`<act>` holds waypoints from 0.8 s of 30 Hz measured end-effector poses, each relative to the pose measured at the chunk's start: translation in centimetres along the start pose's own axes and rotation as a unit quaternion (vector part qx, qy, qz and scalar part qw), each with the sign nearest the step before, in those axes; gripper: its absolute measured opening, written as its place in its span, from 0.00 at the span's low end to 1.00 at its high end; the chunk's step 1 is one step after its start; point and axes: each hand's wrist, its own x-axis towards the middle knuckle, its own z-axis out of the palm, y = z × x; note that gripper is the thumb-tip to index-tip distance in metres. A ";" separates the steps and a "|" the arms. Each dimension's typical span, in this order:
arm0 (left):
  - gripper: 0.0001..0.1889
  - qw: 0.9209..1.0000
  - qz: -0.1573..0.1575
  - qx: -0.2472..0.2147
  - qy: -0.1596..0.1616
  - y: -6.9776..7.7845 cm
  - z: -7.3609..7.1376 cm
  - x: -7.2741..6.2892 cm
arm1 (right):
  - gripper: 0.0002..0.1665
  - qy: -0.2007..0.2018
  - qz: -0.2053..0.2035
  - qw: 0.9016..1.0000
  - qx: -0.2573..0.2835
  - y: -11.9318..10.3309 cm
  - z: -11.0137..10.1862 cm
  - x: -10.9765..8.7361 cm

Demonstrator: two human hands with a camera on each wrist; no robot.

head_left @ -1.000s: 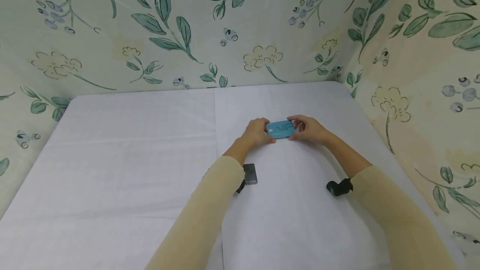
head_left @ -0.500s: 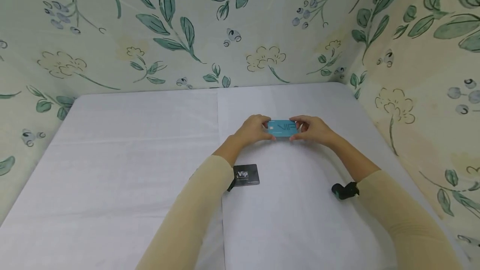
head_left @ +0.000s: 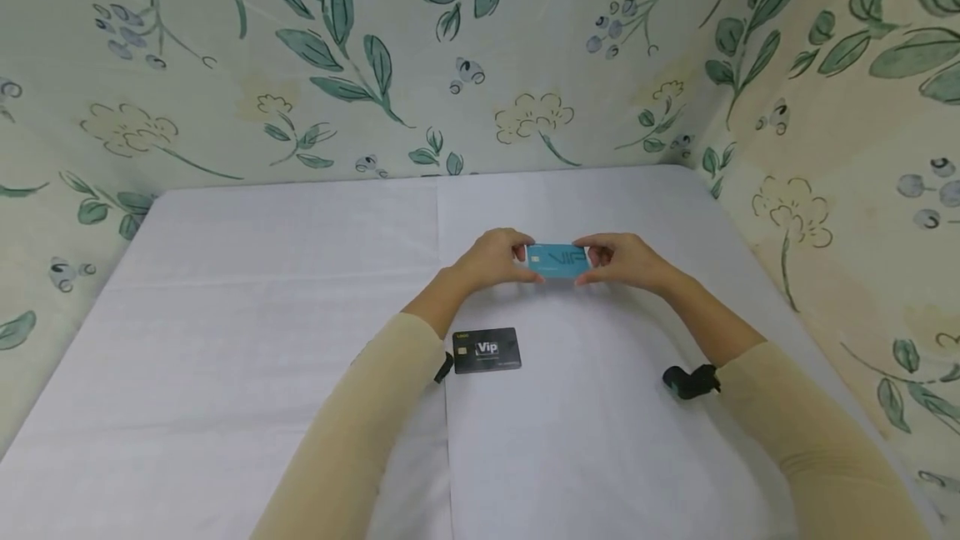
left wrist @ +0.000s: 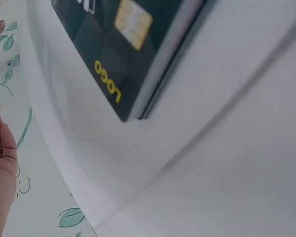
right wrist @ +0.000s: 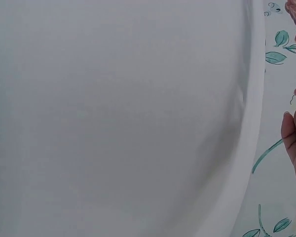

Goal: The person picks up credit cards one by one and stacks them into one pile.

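A light-blue bank-style card (head_left: pixel 551 261) marked VIP, with a small chip at its left end, is held face up above the white-covered table. My left hand (head_left: pixel 491 261) pinches its left end, thumb at the near edge and a finger at the far edge. At the opposite end my right hand (head_left: pixel 622 261) grips it the same way. Nearer to me lies a dark stack of cards (head_left: pixel 487 361), with "Vip" lettering and a chip on top; the left wrist view shows its layered side and yellow LOGO print. Both wrist views catch the hands only at the frame's side.
White cloth (head_left: pixel 262 315) with creases covers the table. Its far edge meets a floral-patterned backdrop (head_left: pixel 337 65), and another patterned wall (head_left: pixel 847 190) rises along the right side. A black wrist camera (head_left: pixel 690 382) sits at the right sleeve, over the cloth.
The left forearm has swung left, uncovering the whole dark card stack. The blue card, still in both hands, has shifted slightly right, then slightly left. The head view has shifted a little.
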 end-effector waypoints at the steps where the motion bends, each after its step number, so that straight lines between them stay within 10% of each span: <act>1: 0.36 1.000 0.003 -0.004 0.000 0.0 -0.2 -0.2 | 0.41 0.001 -0.003 1.000 0.001 -0.2 0.1 0.0; 24: 0.33 0.998 0.045 0.031 0.034 -0.6 -2.3 -4.3 | 0.38 0.009 -0.084 0.996 -0.035 -4.3 0.9 -0.8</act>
